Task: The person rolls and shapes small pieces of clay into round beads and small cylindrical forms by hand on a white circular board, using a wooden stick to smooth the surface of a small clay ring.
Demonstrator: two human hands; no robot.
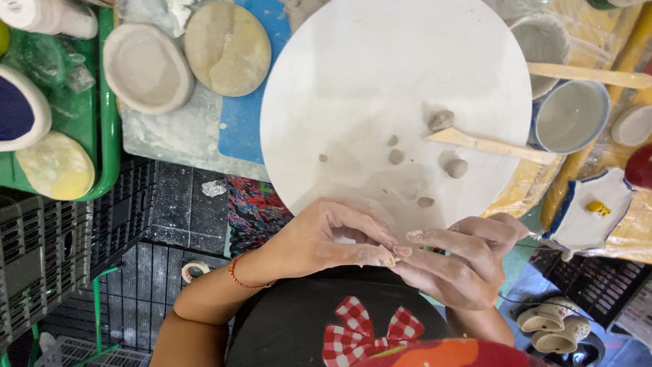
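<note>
We're pinching tiny clay bit [402,251] between fingertips of left hand [326,238] and right hand [455,261], both narrowed onto it, right at near edge of round white board [353,68]. Bit mostly hidden. Guessing it's soft, light, squashing easily, so we're gripping gently at its sides. Further out, small clay balls [441,120] sitting near wooden stick [499,145]. Glazed cup [570,115] just beside board on right.
</note>
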